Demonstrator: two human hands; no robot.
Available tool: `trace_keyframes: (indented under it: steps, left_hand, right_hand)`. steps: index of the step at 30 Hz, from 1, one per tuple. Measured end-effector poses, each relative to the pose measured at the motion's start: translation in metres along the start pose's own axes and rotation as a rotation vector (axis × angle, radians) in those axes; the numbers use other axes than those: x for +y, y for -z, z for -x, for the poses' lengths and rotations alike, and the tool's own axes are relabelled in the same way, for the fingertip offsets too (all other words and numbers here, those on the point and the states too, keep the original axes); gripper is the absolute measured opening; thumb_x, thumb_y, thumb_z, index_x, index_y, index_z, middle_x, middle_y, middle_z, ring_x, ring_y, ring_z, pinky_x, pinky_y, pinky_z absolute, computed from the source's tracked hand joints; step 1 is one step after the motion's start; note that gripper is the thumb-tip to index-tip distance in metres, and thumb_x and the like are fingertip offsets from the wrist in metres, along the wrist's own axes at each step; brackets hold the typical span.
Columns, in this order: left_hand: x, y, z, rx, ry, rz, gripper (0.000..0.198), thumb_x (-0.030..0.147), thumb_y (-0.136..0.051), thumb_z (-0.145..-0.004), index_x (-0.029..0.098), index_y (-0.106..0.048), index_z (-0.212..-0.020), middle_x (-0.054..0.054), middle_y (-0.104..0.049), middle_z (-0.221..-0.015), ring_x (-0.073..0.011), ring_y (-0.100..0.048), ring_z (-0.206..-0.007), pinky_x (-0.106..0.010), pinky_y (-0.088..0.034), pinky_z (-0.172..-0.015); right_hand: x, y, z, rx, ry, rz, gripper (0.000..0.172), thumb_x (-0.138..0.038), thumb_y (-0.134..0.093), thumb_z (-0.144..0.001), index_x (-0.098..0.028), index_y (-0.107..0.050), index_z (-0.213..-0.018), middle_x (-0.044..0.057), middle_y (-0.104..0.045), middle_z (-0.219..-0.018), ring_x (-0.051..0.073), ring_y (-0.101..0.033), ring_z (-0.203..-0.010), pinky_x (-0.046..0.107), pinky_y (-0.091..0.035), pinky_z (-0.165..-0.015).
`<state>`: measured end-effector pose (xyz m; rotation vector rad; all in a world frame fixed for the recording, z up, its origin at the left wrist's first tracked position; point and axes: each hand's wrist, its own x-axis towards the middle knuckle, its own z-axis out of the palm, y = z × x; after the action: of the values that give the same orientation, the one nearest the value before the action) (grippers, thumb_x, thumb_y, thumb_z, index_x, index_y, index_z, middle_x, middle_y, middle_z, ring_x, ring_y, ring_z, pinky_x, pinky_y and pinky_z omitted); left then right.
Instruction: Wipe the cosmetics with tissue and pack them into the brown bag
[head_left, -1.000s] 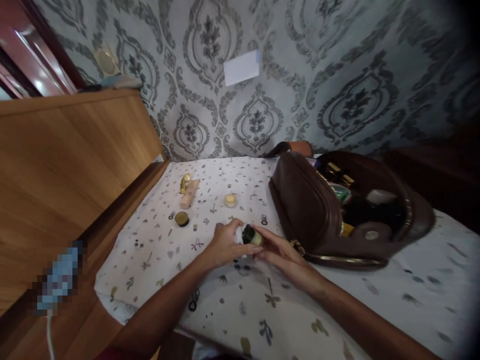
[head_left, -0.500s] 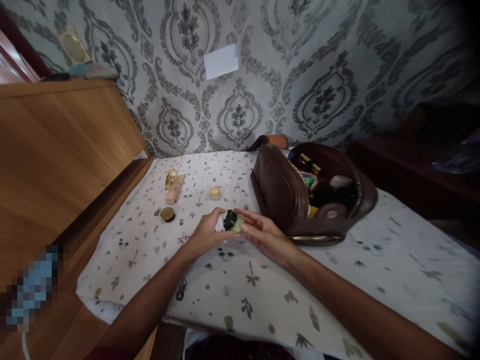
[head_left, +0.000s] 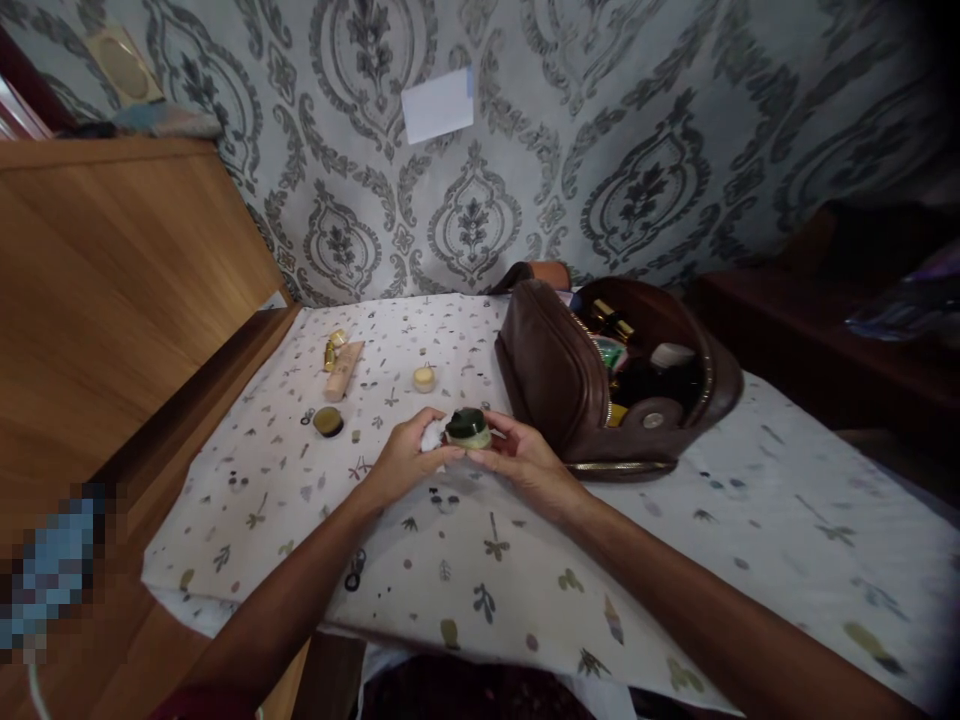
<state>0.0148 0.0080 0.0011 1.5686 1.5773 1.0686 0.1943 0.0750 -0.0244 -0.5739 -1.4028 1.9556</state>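
Observation:
My right hand (head_left: 525, 458) grips a small jar (head_left: 469, 430) with a dark green lid and a pale green base, held upright above the cloth. My left hand (head_left: 409, 450) pinches a crumpled white wipe or tissue (head_left: 433, 434) against the jar's left side. Beyond the hands a small yellow-lidded pot (head_left: 424, 378) stands on the cloth. Off to the left lie a round olive-topped container (head_left: 328, 422), a beige squeeze tube (head_left: 344, 371) and a small gold item (head_left: 330, 355).
A brown leather cosmetics bag (head_left: 551, 350) stands unzipped to the right, holding several items. A patterned white cloth (head_left: 465, 550) covers the table. The wallpapered wall (head_left: 480, 200) rises behind it, and a wooden cabinet (head_left: 127, 240) borders the left side.
The jar has turned from tilted to upright, showing more of its pale base. The wipe has shifted to the jar's left side. The whole view has moved slightly.

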Motion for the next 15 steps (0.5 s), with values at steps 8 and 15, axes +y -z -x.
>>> trace_keyframes:
  steps: [8,15]
  left_hand:
    - [0.003,0.000,0.001,0.016,-0.028,-0.005,0.033,0.039,-0.067,-0.080,0.018,-0.060,-0.105,0.001,-0.065,-0.086,-0.0161,-0.059,-0.076,-0.024,-0.046,-0.070]
    - [-0.006,-0.009,0.005,0.113,-0.234,-0.253,0.032,0.037,-0.061,-0.089,0.019,-0.060,-0.116,-0.007,-0.068,-0.111,-0.0232,-0.063,-0.103,-0.034,-0.046,-0.092]
  right_hand:
    - [0.001,-0.002,0.001,-0.075,0.078,0.111,0.045,-0.048,-0.073,-0.080,-0.020,-0.068,-0.114,0.007,-0.072,-0.114,0.024,-0.065,-0.108,0.040,-0.047,-0.101]
    - [0.010,0.000,-0.001,0.118,-0.002,-0.059,0.046,-0.038,-0.087,-0.065,-0.025,-0.065,-0.103,0.004,-0.068,-0.109,0.020,-0.066,-0.097,0.033,-0.058,-0.081]
